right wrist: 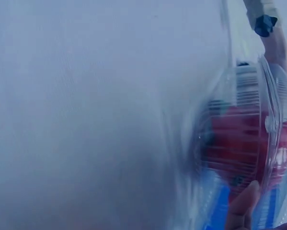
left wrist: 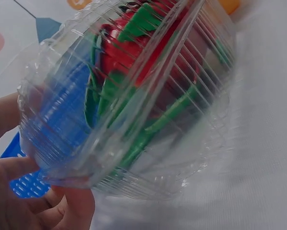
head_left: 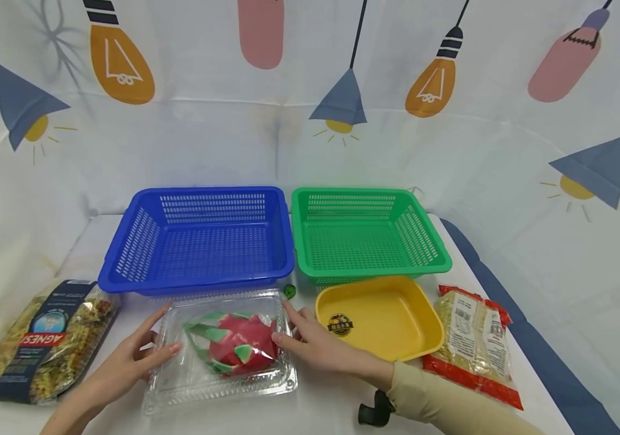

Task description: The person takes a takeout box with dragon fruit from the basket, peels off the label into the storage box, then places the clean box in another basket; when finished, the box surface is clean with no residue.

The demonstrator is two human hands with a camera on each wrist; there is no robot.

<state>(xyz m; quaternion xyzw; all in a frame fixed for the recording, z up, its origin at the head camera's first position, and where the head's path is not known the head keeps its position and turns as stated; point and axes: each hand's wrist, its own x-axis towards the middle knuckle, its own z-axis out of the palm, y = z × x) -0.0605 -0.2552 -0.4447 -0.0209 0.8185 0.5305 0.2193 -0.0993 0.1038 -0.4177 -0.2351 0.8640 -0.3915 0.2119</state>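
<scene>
A clear plastic clamshell box [head_left: 179,386] with a ribbed rim is between my hands, its lid closed. Inside lies a red dragon fruit [head_left: 244,341] with green scales; it also shows through the box wall in both wrist views. My left hand [head_left: 130,356] holds the box by its left side, thumb over the lid and fingers at the edge [left wrist: 66,201]. On the opposite side my right hand [head_left: 315,341] grips the right edge, with a finger against the ribbed wall in the right wrist view [right wrist: 244,206].
Behind the box stand a blue basket [head_left: 195,284] and a green basket [head_left: 375,272]. A yellow tray [head_left: 386,326] sits right of my right hand. Bagged pasta [head_left: 49,344] lies far left, a red-edged clear bag [head_left: 472,338] far right. A small green thing [head_left: 289,291] lies near the baskets.
</scene>
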